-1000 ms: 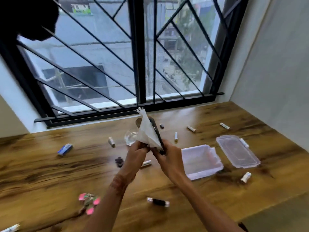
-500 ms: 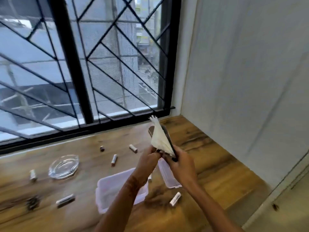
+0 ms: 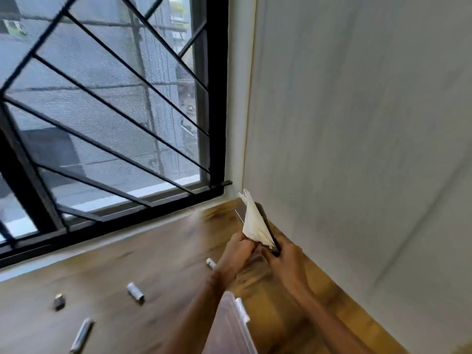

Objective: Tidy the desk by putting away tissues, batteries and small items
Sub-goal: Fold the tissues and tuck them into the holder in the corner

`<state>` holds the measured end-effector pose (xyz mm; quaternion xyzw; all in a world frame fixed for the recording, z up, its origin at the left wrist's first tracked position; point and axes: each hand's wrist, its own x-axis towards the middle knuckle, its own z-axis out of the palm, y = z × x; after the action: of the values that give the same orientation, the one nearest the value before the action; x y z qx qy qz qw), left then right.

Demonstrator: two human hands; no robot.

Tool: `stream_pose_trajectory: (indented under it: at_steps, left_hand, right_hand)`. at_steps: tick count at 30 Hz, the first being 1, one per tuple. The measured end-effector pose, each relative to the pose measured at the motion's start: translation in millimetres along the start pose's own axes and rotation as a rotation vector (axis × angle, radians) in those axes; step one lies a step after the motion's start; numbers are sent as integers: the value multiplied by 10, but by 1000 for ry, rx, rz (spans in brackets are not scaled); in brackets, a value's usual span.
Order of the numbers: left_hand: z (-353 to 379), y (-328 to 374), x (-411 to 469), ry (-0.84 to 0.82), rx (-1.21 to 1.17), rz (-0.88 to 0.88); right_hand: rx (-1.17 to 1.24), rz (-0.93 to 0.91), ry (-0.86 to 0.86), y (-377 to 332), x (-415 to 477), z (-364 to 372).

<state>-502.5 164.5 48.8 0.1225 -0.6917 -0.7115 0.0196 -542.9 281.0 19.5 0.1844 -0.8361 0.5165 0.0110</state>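
Left hand (image 3: 236, 254) grip: pinched on tissue (image 3: 254, 224) base. Right hand (image 3: 286, 261) grip: closed around dark flat item (image 3: 268, 227) behind tissue, above table (image 3: 153, 256).

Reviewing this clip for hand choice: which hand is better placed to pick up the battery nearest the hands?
Left, probably. That battery lies just beside the left hand, while the right hand is farther, by the wall, gripping the dark holder behind the tissue.

Daylight through window (image 3: 107, 118); even brightness, soft shadows. Strong motion blur on desk (image 3: 132, 264); wide-angle bending at edges.
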Motion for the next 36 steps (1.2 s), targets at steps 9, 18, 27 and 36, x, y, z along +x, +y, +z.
stream_pose_trajectory:
  at_steps: [9,18,27,36]
  left_hand:
    - [-134,-147,1187,61,2,-97]
    - [-141,-270,1662,14,-119,-133]
    - [-80,-310,1725,15,-231,-192]
    - [-47,-256,1624,40,-165,-189]
  right_hand:
    - [-82,110,-56,372,1088,332]
    - [-113,162,-50,691,1506,481]
    - [-158,201,-40,803,1564,513]
    - [-186,216,-78,778,1566,484]
